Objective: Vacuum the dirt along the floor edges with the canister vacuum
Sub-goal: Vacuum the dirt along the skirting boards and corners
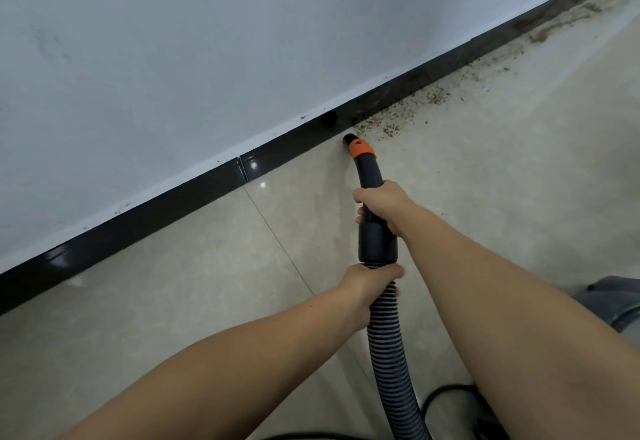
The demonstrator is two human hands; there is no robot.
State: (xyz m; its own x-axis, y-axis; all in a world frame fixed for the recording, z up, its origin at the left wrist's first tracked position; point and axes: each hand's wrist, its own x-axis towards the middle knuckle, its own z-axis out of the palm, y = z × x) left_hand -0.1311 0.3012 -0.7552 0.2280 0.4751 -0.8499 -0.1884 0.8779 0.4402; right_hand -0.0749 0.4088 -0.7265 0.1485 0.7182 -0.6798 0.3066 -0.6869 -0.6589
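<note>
My right hand (pixel 379 205) grips the stiff black nozzle (pixel 367 169), its mouth just ahead of my fingers at the dirt (pixel 388 121) by the skirting (pixel 194 190). My left hand (pixel 369 282) wraps the ribbed hose (pixel 388 342): light, I judge, bendy, so hold near the collar

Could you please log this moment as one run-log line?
right hand grips nozzle handle | left hand holds hose | nozzle tip at baseboard | dirt remains ahead
</note>
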